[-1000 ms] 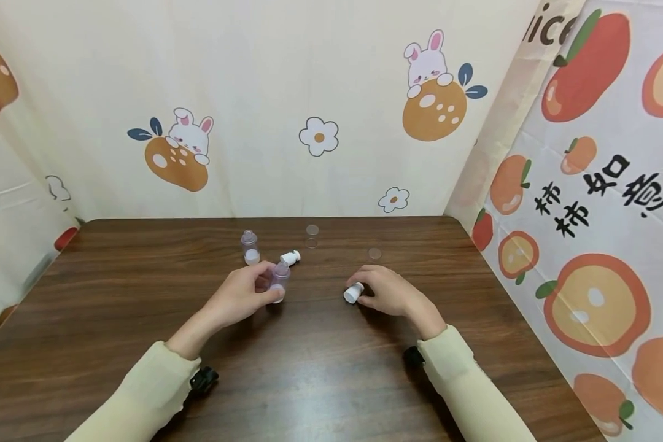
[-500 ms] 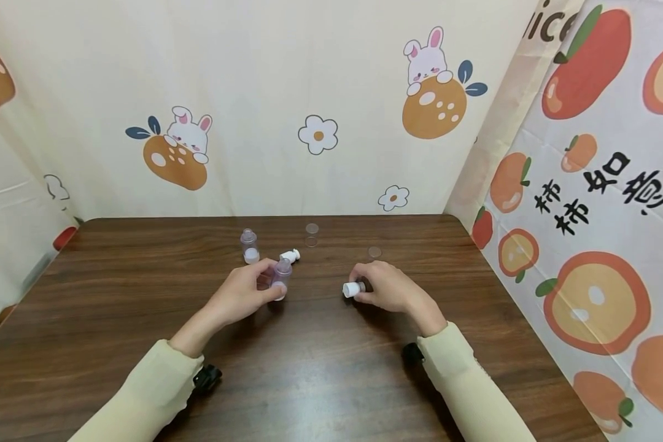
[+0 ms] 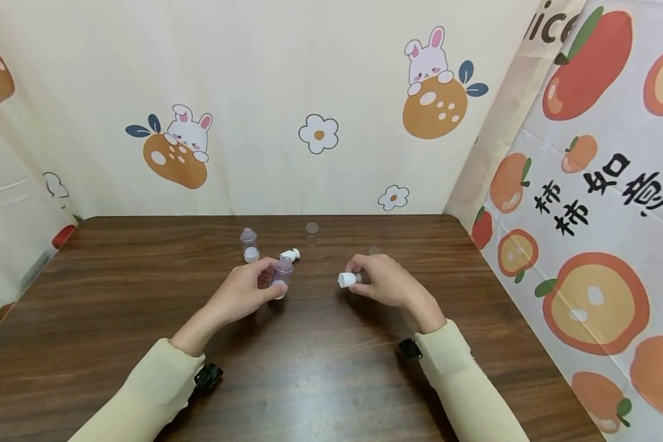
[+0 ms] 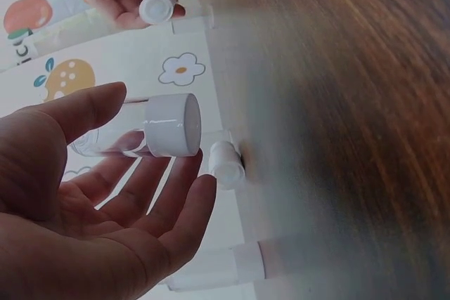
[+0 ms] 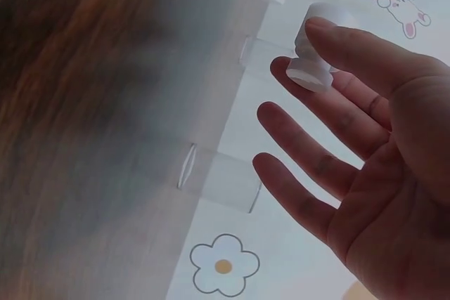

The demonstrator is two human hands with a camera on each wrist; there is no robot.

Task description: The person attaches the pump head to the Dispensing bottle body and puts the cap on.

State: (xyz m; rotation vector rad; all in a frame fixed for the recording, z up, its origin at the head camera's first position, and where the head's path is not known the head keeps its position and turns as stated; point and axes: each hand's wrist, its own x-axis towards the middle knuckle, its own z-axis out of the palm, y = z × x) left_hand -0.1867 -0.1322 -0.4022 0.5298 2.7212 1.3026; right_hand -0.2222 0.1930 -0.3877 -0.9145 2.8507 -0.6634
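Note:
My left hand [image 3: 245, 291] holds a small clear bottle [image 3: 283, 275] upright, with its narrow neck uncovered. The bottle's white base [image 4: 172, 126] shows in the left wrist view, thumb on one side and fingers on the other. Between thumb and fingertips my right hand [image 3: 383, 281] pinches a white pump head [image 3: 347, 280], tipped on its side just over the table. In the right wrist view its flared end [image 5: 310, 75] shows below the thumb. A second white pump head [image 3: 291, 254] lies behind the held bottle. Left of that stands another clear bottle [image 3: 249, 250] with a white base.
A clear cylindrical cap [image 3: 312, 235] stands near the back edge of the brown wooden table [image 3: 309, 368]. Another clear cap [image 3: 374, 250] is just behind my right hand. Printed curtains [image 3: 254, 73] hang behind the table and along its right side.
My right hand has raised the pump head from the table, turned it sideways and carried it slightly back and left. The left hand with the bottle has barely moved.

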